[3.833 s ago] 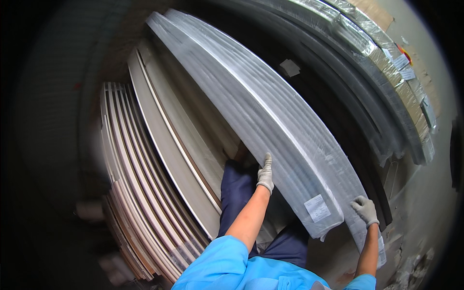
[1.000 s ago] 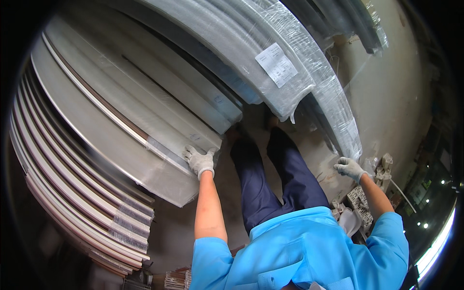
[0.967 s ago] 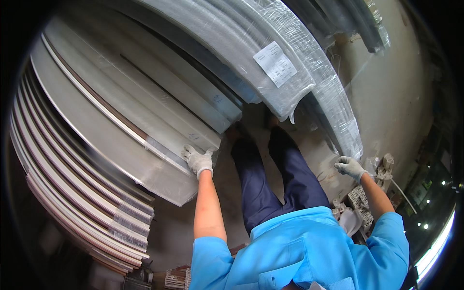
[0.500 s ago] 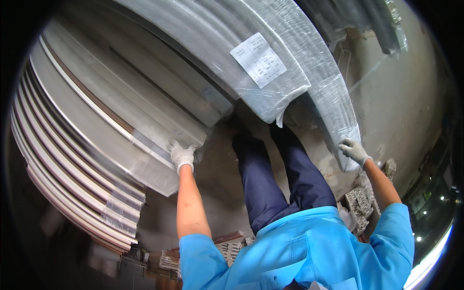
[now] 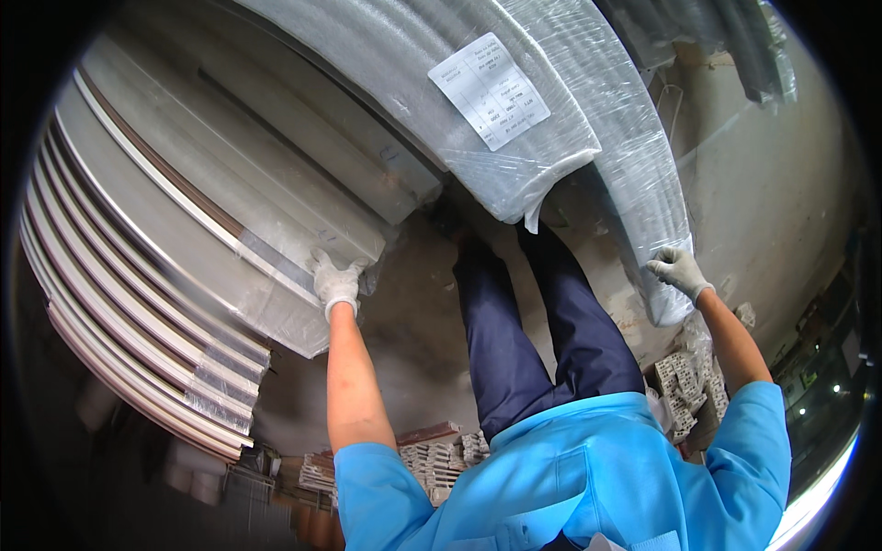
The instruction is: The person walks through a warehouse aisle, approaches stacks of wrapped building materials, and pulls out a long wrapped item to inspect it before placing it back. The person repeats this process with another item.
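Note:
Both hands wear pale work gloves. My left hand [image 5: 336,283] lies on the near end of a long grey panel [image 5: 276,197] in clear film, among others stacked on the left. Its thumb and fingers are spread over the end. My right hand [image 5: 681,272] is closed at the near end of a long bundle [image 5: 643,174] wrapped in clear film, its fingers curled over the edge; the fingertips are partly hidden. Between the hands, another wrapped bundle [image 5: 542,170] with a white paper label [image 5: 490,91] ends above my legs.
Several light and brown-edged profiles [image 5: 170,331] are stacked at the far left. Hollow white profile ends [image 5: 680,390] stand beside my right hip, and more cut profiles [image 5: 432,459] lie by my left side. Dark wrapped lengths [image 5: 726,41] hang in at the top right.
The view has shifted slightly. My right hand has moved a little farther up the wrapped bundle's edge. My left hand stays on the panel's end.

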A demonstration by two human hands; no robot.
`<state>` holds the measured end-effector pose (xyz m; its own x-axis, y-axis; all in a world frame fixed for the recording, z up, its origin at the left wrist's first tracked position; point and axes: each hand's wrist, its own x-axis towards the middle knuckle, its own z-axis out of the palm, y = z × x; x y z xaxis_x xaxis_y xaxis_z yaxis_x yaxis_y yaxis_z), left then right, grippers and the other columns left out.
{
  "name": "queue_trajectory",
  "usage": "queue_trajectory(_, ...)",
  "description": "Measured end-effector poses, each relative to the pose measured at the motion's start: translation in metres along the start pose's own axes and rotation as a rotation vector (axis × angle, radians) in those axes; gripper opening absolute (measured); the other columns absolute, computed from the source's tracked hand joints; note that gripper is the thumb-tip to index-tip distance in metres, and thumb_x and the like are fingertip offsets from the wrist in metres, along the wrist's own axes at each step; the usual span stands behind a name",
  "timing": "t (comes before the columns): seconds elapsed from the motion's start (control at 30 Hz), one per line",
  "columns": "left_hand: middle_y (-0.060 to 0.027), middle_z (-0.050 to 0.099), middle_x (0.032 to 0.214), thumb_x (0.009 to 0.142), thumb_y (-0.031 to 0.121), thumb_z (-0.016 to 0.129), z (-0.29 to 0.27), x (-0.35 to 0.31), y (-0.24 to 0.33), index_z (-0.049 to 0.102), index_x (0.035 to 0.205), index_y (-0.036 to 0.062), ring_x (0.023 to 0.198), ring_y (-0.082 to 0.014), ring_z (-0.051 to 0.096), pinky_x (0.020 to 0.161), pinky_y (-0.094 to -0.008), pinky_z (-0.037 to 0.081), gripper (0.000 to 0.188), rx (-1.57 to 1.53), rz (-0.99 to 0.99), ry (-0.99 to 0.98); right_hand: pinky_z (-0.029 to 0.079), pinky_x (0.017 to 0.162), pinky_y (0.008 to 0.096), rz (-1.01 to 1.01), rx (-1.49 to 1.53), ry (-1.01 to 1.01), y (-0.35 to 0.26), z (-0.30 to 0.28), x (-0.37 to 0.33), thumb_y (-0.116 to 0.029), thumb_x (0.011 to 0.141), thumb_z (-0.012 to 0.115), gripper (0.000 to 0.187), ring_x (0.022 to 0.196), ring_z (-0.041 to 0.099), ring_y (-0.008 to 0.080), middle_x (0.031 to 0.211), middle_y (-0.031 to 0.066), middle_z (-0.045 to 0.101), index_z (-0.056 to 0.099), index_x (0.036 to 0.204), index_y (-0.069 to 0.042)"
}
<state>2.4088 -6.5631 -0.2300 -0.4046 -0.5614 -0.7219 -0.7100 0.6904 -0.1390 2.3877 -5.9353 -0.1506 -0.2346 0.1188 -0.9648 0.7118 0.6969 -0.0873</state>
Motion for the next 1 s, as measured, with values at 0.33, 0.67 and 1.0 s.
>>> queue_trajectory(0.33, -0.0252, 0.022, 0.157, 0.068, 0.043, 0.085, -0.003, -0.001, 0.003, 0.021, 0.154, 0.0045, 0.138, -0.0394, 0.038, 0.111, -0.0392, 0.039, 0.114, 0.026, -0.008, -0.009, 0.042, 0.051, 0.0243, -0.043, -0.001, 0.091, 0.002, 0.006, 0.002, -0.018, 0.086, 0.073, 0.021, 0.055, 0.052, 0.0060, 0.062, -0.0009, 0.058, 0.062, 0.073, -0.005)
queue_trajectory(0.67, -0.0294, 0.029, 0.153, 0.067, 0.054, 0.082, 0.003, 0.004, -0.008, 0.023, 0.152, -0.0011, 0.138, -0.0401, 0.039, 0.111, -0.0402, 0.039, 0.117, 0.173, 0.107, 0.076, 0.043, 0.054, 0.0261, -0.101, 0.043, 0.222, 0.015, 0.015, 0.000, -0.017, 0.082, 0.074, 0.023, 0.057, 0.053, 0.0065, 0.061, -0.0005, 0.058, 0.061, 0.069, -0.003)
queue_trajectory(1.0, -0.0317, 0.041, 0.145, 0.069, 0.071, 0.071, 0.016, 0.010, -0.022, 0.028, 0.152, 0.0019, 0.136, -0.0405, 0.041, 0.111, -0.0408, 0.037, 0.116, 0.309, 0.195, 0.188, 0.044, 0.063, 0.0252, -0.319, -0.030, 0.537, 0.041, 0.047, -0.001, -0.020, 0.082, 0.074, 0.023, 0.067, 0.051, 0.0044, 0.067, 0.0001, 0.059, 0.063, 0.076, -0.001)
